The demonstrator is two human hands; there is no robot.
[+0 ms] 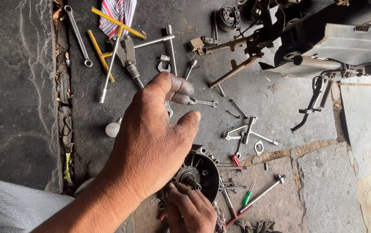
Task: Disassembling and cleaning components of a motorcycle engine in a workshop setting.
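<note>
My left hand [151,138] is raised in the middle of the view with its back to the camera. Its fingers are curled and the thumb stands apart; I see nothing held in it. Below it, a round black engine part [202,172] with a central shaft and a grey metal rim rests on the stone floor. At the bottom edge, my right hand [190,211] grips the near side of that part, its greasy fingers close to the shaft. The left hand hides the part's left portion.
Tools lie scattered on the floor: a ring spanner [77,36], a yellow T-wrench [107,36], pliers [127,54], a small spanner [203,102], red [236,162] and green [247,196] screwdrivers, a small bulb [113,128]. A striped cloth [117,13] lies at the top, a motorcycle frame [323,43] at the top right.
</note>
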